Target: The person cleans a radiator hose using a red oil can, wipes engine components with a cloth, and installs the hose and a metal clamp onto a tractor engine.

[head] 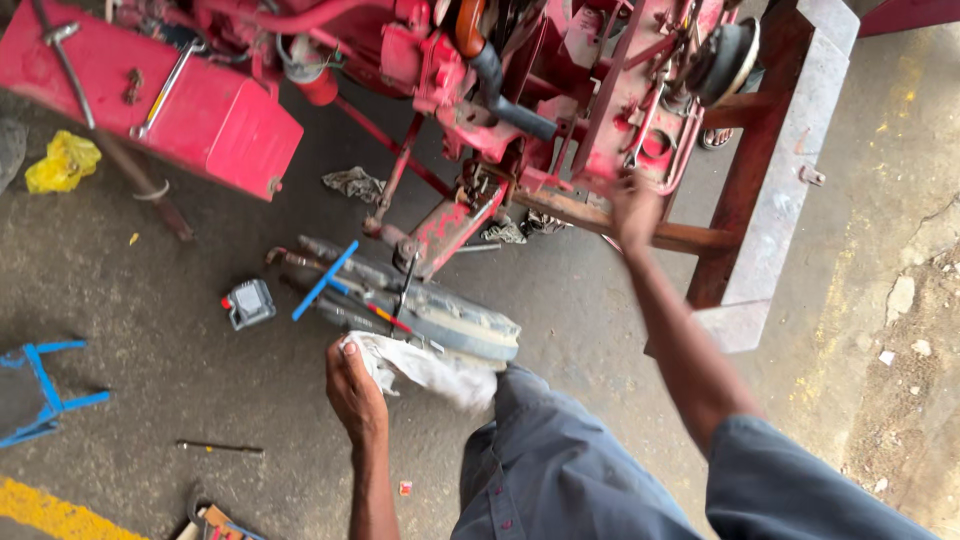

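Between the curled fingers of the left hand point(353, 390) sits a crumpled white rag point(425, 368), bunched at the fingertips and trailing away to the right toward the grey trouser knee point(540, 440). Just beyond those fingers lies a grey wheel-like part point(450, 325) on the concrete floor point(150, 380), with a blue T-handle wrench point(325, 280) further off to the left. The right hand point(635, 205) is far ahead, pressed against the red machine frame point(620, 130) (blurred, so whether its fingers are spread or gripping cannot be told). The left hand is much nearer the rag's long axis, which runs left-to-right. Much of the machine is cut off above.
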